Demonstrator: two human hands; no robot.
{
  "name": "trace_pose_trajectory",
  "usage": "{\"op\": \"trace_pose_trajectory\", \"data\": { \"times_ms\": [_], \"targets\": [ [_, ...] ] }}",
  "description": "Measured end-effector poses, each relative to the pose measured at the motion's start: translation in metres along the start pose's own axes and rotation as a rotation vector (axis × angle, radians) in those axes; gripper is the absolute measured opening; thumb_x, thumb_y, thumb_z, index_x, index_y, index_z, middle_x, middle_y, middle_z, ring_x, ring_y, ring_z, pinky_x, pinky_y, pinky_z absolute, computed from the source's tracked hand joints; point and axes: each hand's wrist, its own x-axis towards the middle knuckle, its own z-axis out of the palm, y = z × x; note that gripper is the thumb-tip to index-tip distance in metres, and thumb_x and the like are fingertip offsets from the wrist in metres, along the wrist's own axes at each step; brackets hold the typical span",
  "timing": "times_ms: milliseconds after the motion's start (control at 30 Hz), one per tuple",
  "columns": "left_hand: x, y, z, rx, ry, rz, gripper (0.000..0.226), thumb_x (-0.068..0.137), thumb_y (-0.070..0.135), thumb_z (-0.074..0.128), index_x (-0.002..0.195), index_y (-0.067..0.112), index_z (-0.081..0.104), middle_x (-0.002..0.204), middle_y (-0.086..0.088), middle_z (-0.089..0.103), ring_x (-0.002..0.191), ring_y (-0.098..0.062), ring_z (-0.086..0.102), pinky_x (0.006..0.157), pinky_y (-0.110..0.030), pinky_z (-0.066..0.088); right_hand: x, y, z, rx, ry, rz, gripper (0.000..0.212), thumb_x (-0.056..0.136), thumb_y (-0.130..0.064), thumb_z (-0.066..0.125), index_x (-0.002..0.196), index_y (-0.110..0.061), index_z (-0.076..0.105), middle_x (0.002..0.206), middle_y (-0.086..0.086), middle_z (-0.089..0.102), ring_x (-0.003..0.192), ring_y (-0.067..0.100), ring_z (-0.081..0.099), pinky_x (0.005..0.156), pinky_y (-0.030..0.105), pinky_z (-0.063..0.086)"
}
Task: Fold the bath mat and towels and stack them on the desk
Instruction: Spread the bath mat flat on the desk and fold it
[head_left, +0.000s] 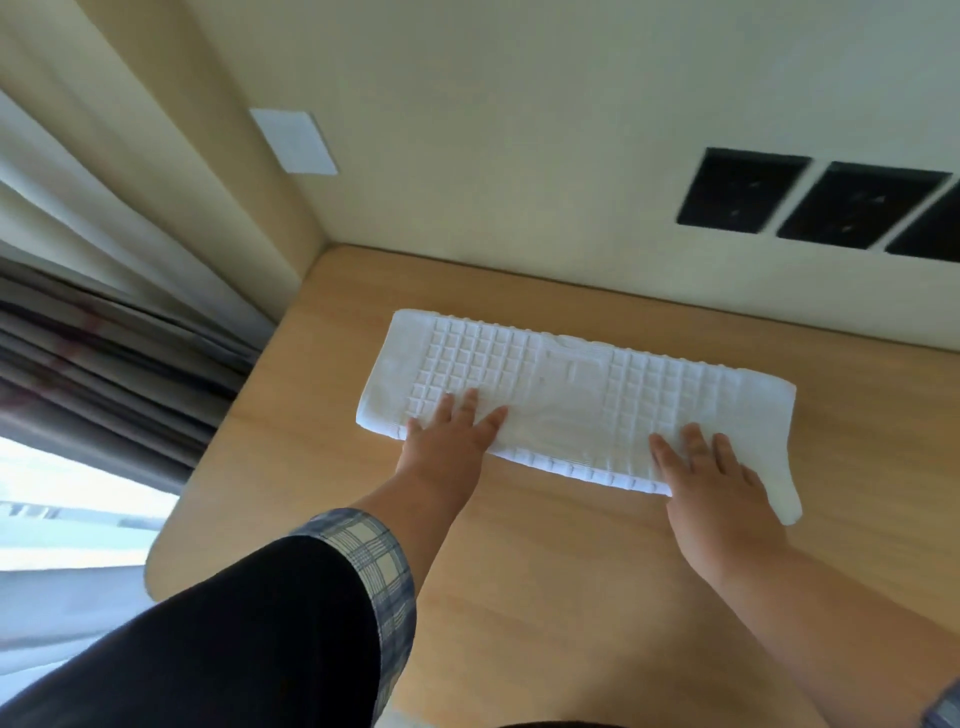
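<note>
A white bath mat (571, 387) with a raised grid pattern lies folded into a long strip on the wooden desk (545, 571), near the back wall. My left hand (449, 441) presses flat on its near left edge with straight, spread fingers. My right hand (711, 483) presses flat on the near right part, fingers also straight. A loose corner of the mat sticks out toward me just right of my right hand. No other towels are in view.
The desk meets a cream wall at the back, with three black socket plates (743, 189) at the upper right. Curtains (104, 291) hang at the left beside a bright window. The desk's rounded left corner (156, 566) is close to the curtains.
</note>
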Motion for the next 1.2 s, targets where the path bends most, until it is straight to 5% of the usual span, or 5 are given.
{"op": "trace_pose_trajectory", "data": {
  "times_ms": [533, 767, 967, 1200],
  "targets": [
    [0.089, -0.170, -0.013, -0.059, 0.092, -0.099, 0.098, 0.090, 0.003, 0.052, 0.150, 0.042, -0.016, 0.164, 0.001, -0.015, 0.151, -0.027, -0.007, 0.116, -0.060, 0.018, 0.125, -0.143, -0.045, 0.123, 0.063, -0.010, 0.071, 0.099, -0.034, 0.038, 0.158, -0.032, -0.002, 0.166, 0.003, -0.012, 0.152, 0.028, -0.012, 0.123, 0.051, 0.000],
    [0.100, -0.188, -0.002, -0.036, 0.145, -0.082, 0.085, 0.096, 0.013, 0.038, 0.146, 0.041, -0.025, 0.162, 0.000, -0.018, 0.150, -0.028, -0.011, 0.116, -0.063, 0.014, 0.137, -0.159, -0.044, 0.117, 0.039, 0.016, 0.087, 0.089, -0.075, 0.023, 0.153, -0.033, -0.019, 0.163, 0.000, -0.025, 0.149, 0.027, -0.024, 0.119, 0.053, -0.014],
    [0.093, -0.183, 0.004, -0.047, 0.091, -0.071, 0.067, 0.096, 0.054, 0.012, 0.144, 0.038, -0.032, 0.160, 0.000, -0.028, 0.148, -0.028, -0.022, 0.116, -0.064, 0.004, 0.144, -0.151, -0.046, 0.104, -0.007, -0.020, 0.095, 0.081, -0.084, 0.015, 0.150, -0.034, -0.026, 0.160, -0.001, -0.032, 0.147, 0.025, -0.031, 0.119, 0.054, -0.015],
    [0.081, -0.180, -0.021, -0.003, -0.029, -0.054, 0.077, 0.093, 0.069, 0.015, 0.146, 0.038, -0.031, 0.159, -0.003, -0.031, 0.148, -0.029, -0.021, 0.117, -0.064, 0.006, 0.128, -0.141, -0.062, 0.274, -0.035, -0.012, 0.092, 0.087, -0.080, 0.025, 0.154, -0.035, -0.019, 0.162, -0.003, -0.027, 0.148, 0.018, -0.026, 0.120, 0.049, -0.012]
  ]
}}
